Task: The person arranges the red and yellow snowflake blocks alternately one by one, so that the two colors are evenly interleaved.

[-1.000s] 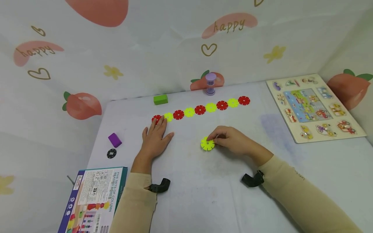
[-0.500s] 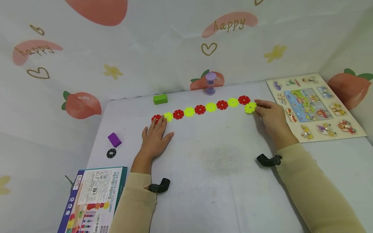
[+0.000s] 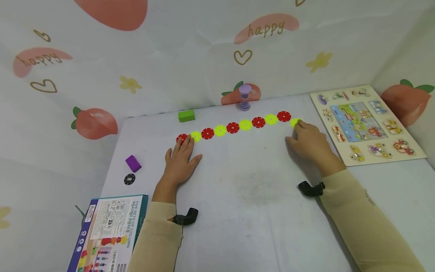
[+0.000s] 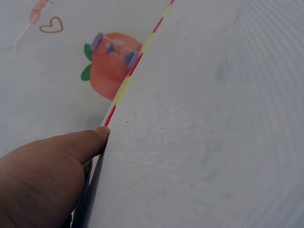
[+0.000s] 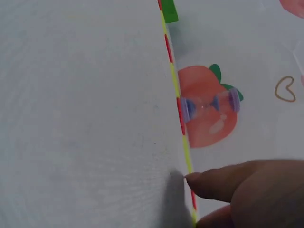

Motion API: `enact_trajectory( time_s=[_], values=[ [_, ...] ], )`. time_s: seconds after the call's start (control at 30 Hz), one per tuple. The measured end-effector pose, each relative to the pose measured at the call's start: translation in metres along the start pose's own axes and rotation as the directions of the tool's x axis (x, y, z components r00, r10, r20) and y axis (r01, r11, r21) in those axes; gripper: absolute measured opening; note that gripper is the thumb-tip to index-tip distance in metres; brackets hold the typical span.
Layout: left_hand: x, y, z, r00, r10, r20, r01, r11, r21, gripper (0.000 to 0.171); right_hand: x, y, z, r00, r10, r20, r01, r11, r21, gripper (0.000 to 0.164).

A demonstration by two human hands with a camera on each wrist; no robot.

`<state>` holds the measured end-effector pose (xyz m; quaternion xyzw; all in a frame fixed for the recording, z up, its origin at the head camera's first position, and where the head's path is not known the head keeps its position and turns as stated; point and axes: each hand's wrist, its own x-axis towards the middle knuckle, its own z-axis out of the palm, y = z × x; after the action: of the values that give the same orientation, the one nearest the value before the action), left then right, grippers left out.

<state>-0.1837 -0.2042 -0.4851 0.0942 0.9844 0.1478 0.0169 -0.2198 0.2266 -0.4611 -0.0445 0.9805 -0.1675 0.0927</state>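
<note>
Notched flower-shaped plastic discs lie in a slanting row, red and yellow by turns. My left hand (image 3: 179, 163) lies flat, its fingertips on the red disc (image 3: 181, 138) at the row's left end and at the edge of the neighbouring yellow disc (image 3: 196, 136). At the other end my right hand (image 3: 310, 142) touches a yellow disc (image 3: 295, 122) with its fingertips and partly covers it. Its thumb stands apart from the disc. That yellow disc sits just right of a red disc (image 3: 284, 116). In the right wrist view, the row shows edge-on beside the thumb (image 5: 209, 184).
Behind the row stand a green block (image 3: 186, 116) and a purple sand timer (image 3: 244, 97). A wooden picture puzzle board (image 3: 350, 153) lies right of my right hand. To the left are a purple block (image 3: 133, 163), a black chip (image 3: 129, 179) and a printed box (image 3: 115, 219).
My right hand has carried the yellow disc from mid-table to the row's right end, then let its pinch go, thumb now away. My left hand has stayed put.
</note>
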Motion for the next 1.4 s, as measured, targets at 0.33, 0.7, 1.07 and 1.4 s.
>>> enact_trajectory(
  time_s=[0.33,0.7,1.07,1.4],
  values=[
    [0.002,0.001,0.0,1.0,-0.001,0.009,0.001,1.0,-0.003,0.078,0.004,0.008,0.001,1.0,0.009,-0.019,-0.008,1.0,0.011,0.087],
    [0.0,0.002,0.0,1.0,-0.011,0.009,0.011,1.0,-0.002,0.077,0.013,0.018,0.009,1.0,0.005,-0.017,-0.004,0.999,0.043,0.088],
    [0.003,-0.003,0.005,1.0,-0.011,0.018,0.011,1.0,0.006,0.079,0.022,0.022,0.014,0.998,-0.008,-0.066,0.014,0.996,0.087,0.091],
    [0.006,-0.003,0.003,1.0,-0.001,0.015,0.001,1.0,-0.019,0.08,0.016,0.023,0.015,0.997,-0.02,-0.079,0.027,0.996,0.08,0.088]
  ],
)
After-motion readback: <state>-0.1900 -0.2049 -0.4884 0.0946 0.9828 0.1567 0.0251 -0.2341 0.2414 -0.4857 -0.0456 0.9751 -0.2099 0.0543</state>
